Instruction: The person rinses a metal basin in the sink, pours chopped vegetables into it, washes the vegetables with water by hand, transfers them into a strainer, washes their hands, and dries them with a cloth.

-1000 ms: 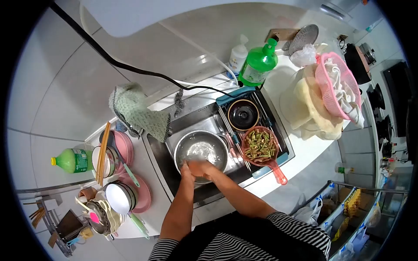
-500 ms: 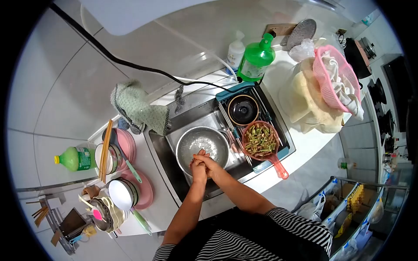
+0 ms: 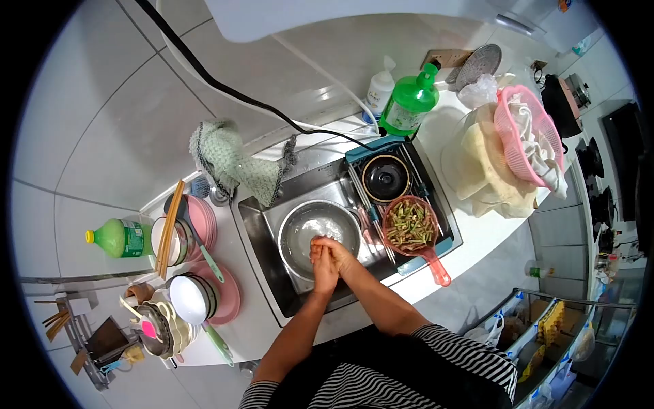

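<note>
A round metal basin [image 3: 300,228] with clear water in it sits in the steel sink [image 3: 255,238]. Over its near side, my left hand [image 3: 323,267] and my right hand [image 3: 340,255] are pressed against each other, fingers closed. The palms face inward, so anything between them is hidden. Right of the basin, a red strainer [image 3: 433,262] with cut green stalks [image 3: 410,223] rests on the rack across the sink. Behind it on the rack is a dark round pot or lid [image 3: 385,178].
Stacked bowls [image 3: 189,300], pink plates [image 3: 228,290] and chopsticks [image 3: 169,228] stand left of the sink, near a green bottle [image 3: 121,238]. A green cloth [image 3: 235,160] hangs by the tap. Behind are a green pump bottle [image 3: 411,102] and, rightward, a pink basket [image 3: 516,140].
My hands have lifted from low in the basin, moved slightly right and stay together. The view has shifted a little, so the left-side objects appear further right than half a second ago.
</note>
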Motion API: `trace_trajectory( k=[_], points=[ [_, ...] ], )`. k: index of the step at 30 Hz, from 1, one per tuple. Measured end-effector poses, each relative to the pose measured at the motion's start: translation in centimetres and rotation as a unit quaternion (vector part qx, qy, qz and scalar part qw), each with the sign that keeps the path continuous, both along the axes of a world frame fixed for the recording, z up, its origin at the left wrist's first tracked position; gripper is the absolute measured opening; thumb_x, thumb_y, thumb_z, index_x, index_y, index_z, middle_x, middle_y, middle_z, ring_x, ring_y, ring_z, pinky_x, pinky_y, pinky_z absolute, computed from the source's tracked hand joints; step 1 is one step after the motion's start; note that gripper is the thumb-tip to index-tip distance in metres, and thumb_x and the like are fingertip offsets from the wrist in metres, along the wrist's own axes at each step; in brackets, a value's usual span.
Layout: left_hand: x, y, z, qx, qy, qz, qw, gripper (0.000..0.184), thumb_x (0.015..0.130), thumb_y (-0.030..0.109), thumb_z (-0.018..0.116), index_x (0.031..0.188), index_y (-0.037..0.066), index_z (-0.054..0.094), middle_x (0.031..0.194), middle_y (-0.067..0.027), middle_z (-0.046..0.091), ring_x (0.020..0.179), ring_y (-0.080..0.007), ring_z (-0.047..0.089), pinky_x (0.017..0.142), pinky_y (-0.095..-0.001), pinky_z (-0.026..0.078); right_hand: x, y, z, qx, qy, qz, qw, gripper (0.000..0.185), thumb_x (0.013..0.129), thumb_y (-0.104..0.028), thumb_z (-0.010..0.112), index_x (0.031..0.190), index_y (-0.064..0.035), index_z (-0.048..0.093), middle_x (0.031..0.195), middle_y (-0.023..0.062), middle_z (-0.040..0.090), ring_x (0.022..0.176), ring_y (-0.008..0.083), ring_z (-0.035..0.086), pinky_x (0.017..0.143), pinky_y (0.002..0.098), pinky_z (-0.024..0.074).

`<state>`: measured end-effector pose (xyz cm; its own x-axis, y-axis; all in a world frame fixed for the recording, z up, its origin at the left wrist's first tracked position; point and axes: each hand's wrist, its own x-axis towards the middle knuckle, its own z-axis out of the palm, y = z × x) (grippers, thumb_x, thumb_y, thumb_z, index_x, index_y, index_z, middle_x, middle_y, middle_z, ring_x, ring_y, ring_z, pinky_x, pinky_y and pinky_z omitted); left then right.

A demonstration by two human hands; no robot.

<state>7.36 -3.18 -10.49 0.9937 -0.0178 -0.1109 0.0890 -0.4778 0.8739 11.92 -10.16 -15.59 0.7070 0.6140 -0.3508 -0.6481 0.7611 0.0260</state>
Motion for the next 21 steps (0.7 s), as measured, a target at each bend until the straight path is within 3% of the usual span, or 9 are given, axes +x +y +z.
trace_trajectory(
  k=[4, 7, 8, 10, 11, 13, 14, 16, 21],
  points=[
    [-0.8, 3.3, -6.2, 0.102, -0.065, -0.110, 0.987, 0.049, 0.078, 0.006, 0.048, 0.126, 0.001, 0.041, 0.133, -0.0215, 0.035, 0.117, -0.0390, 0.040, 0.100, -0.0382, 0.031, 0.4, 0.5, -1.5, -0.237, 0.051, 0.138, 0.960, 0.011, 0.075, -0.015, 0.062, 0.081, -0.0074, 0.056, 0.070, 0.0081, 0.056, 0.062, 0.0203, 0.054, 0.063, 0.0351, 0.0467],
    [0.4, 5.3, -6.3, 0.227, -0.070, -0.249, 0.939, 0.042, 0.081, 0.009, 0.050, 0.122, 0.000, 0.046, 0.132, -0.0221, 0.037, 0.122, -0.0352, 0.037, 0.095, -0.0341, 0.036, -0.1, 1.9, -7.0, -0.639, -0.059, 0.011, 0.767, 0.022, 0.072, -0.015, 0.065, 0.089, -0.0039, 0.056, 0.077, 0.0109, 0.058, 0.073, 0.0269, 0.058, 0.068, 0.0378, 0.0470],
    [0.5, 5.9, -7.8, 0.229, -0.069, -0.251, 0.938, 0.042, 0.081, 0.009, 0.050, 0.122, 0.000, 0.046, 0.132, -0.0221, 0.037, 0.122, -0.0352, 0.037, 0.095, -0.0341, 0.036, 0.1, 1.8, -5.9, -0.636, -0.058, 0.011, 0.769, 0.022, 0.072, -0.015, 0.065, 0.089, -0.0039, 0.056, 0.077, 0.0109, 0.058, 0.073, 0.0269, 0.058, 0.068, 0.0378, 0.0470],
    [1.2, 6.4, -11.7, 0.053, 0.181, -0.007, 0.982, 0.034, 0.087, 0.012, 0.049, 0.119, 0.003, 0.050, 0.130, -0.0177, 0.041, 0.111, -0.0268, 0.048, 0.086, -0.0329, 0.042, 0.7, 1.0, -3.8, -0.883, 0.002, -0.028, 0.469, 0.027, 0.073, -0.014, 0.067, 0.094, -0.0009, 0.054, 0.084, 0.0116, 0.062, 0.075, 0.0265, 0.060, 0.068, 0.0381, 0.0494],
    [1.6, 6.4, -12.0, -0.165, 0.296, 0.171, 0.925, 0.037, 0.091, 0.029, 0.046, 0.118, 0.005, 0.051, 0.105, -0.0102, 0.059, 0.098, -0.0236, 0.055, 0.085, -0.0323, 0.042, 0.5, 0.9, -5.7, -0.883, 0.002, -0.028, 0.469, 0.027, 0.073, -0.014, 0.067, 0.094, -0.0009, 0.054, 0.084, 0.0116, 0.062, 0.075, 0.0265, 0.060, 0.068, 0.0381, 0.0494],
    [2.3, 6.6, -9.9, -0.234, 0.347, 0.259, 0.871, 0.038, 0.091, 0.030, 0.046, 0.120, 0.007, 0.050, 0.104, -0.0090, 0.058, 0.083, -0.0194, 0.053, 0.074, -0.0290, 0.042, -0.3, 0.8, -10.4, -0.482, 0.154, 0.043, 0.862, 0.025, 0.084, -0.025, 0.055, 0.089, -0.0006, 0.056, 0.089, 0.0133, 0.061, 0.087, 0.0270, 0.058, 0.074, 0.0383, 0.0470],
    [2.6, 6.7, -9.0, -0.299, 0.392, 0.342, 0.800, 0.039, 0.091, 0.031, 0.046, 0.123, 0.009, 0.048, 0.102, -0.0078, 0.056, 0.068, -0.0153, 0.050, 0.062, -0.0256, 0.042, -0.3, 0.6, -9.9, -0.209, 0.213, 0.073, 0.952, 0.031, 0.089, -0.030, 0.050, 0.087, -0.0004, 0.056, 0.091, 0.0142, 0.060, 0.093, 0.0273, 0.057, 0.077, 0.0385, 0.0457],
    [3.2, 7.6, -10.4, -0.339, 0.383, 0.335, 0.791, 0.041, 0.091, 0.037, 0.042, 0.122, 0.010, 0.047, 0.098, -0.0078, 0.057, 0.076, -0.0163, 0.054, 0.064, -0.0256, 0.044, -0.8, 0.8, -5.9, -0.154, 0.112, 0.094, 0.977, 0.047, 0.094, -0.038, 0.036, 0.090, 0.0024, 0.059, 0.095, 0.0141, 0.061, 0.100, 0.0253, 0.055, 0.086, 0.0346, 0.0433],
    [3.2, 8.0, -9.6, -0.538, 0.266, 0.348, 0.720, 0.044, 0.090, 0.046, 0.037, 0.112, 0.011, 0.051, 0.106, -0.0065, 0.055, 0.097, -0.0209, 0.053, 0.075, -0.0347, 0.047, -1.6, 2.6, 4.0, -0.241, -0.068, 0.137, 0.958, 0.055, 0.092, -0.045, 0.036, 0.115, 0.0041, 0.048, 0.116, 0.0161, 0.051, 0.108, 0.0282, 0.049, 0.098, 0.0387, 0.0360]
  ],
)
